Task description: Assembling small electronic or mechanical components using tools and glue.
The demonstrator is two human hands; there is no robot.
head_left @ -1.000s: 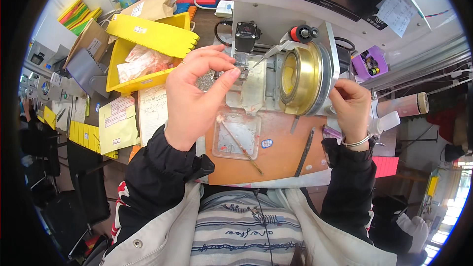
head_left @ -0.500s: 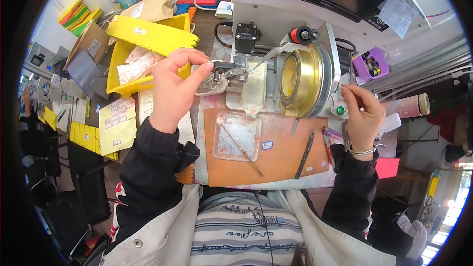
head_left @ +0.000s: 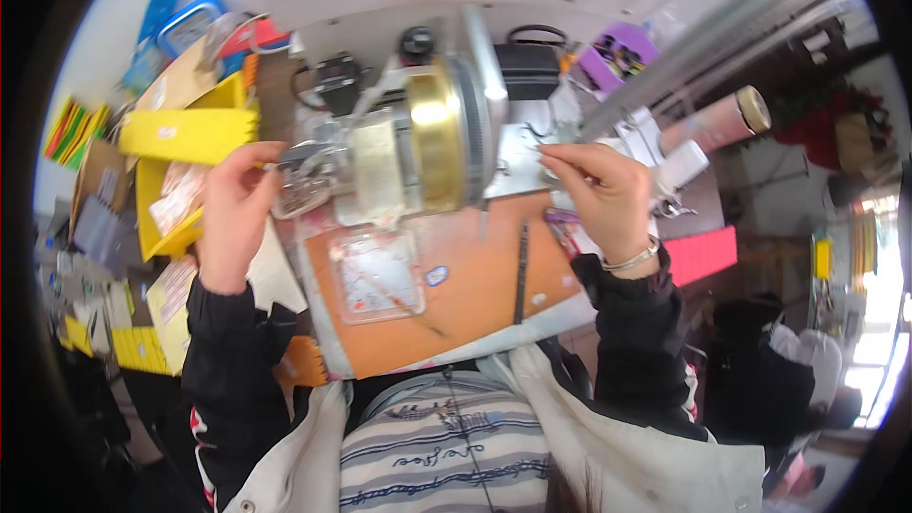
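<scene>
Two hands in play here, and both are pinched pretty narrow. The left hand [head_left: 237, 218] has thumb and forefinger almost together right at the end of one dark metal holder [head_left: 313, 154], but it's blurry and I can't tell if it's actually gripping it. The right hand [head_left: 608, 195] has its thumb and forefinger close together too, off to the right of the machine, and honestly I can't make out whether anything's between them. One bracelet [head_left: 631, 258] on that wrist. The holder sits left of one pale block [head_left: 378, 166], and next along is one gold wheel [head_left: 434, 142] with one grey wheel [head_left: 472, 133] just to its right. Under the holder there's one clear dish [head_left: 306, 199] of small metal bits, too many and too smeary to count. Nearer the body is one orange board [head_left: 465, 299] carrying one clear tray [head_left: 375, 256], one thin stick [head_left: 404, 311] across the tray and one black bar [head_left: 522, 275]. Further out: one yellow bin [head_left: 154, 237] on the left, and on the right one purple bin [head_left: 608, 43], one pink cylinder [head_left: 708, 125] and one red-pink slab [head_left: 703, 255].
</scene>
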